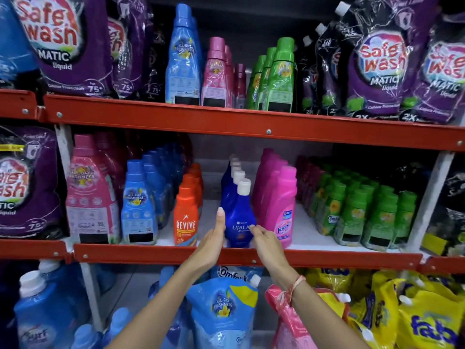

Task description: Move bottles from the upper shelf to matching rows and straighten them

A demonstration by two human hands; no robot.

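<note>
A dark blue Ujala bottle (pixel 239 217) with a white cap stands upright at the front of its row on the middle shelf. My left hand (pixel 214 238) lies flat against its left side, fingers straight. My right hand (pixel 264 239) touches its lower right side with the fingertips. Neither hand closes around it. On the upper shelf stand a tall light blue bottle (pixel 183 59), pink bottles (pixel 216 74), a maroon bottle (pixel 240 84) and green bottles (pixel 280 76).
On the middle shelf are rows of orange Revive bottles (pixel 186 217), pink Vanish bottles (pixel 281 205), light blue bottles (pixel 139 205), a large pink bottle (pixel 89 192) and green bottles (pixel 357 210). Purple Safewash pouches (pixel 377 59) flank both shelves. The red shelf edge (pixel 156 253) runs below my hands.
</note>
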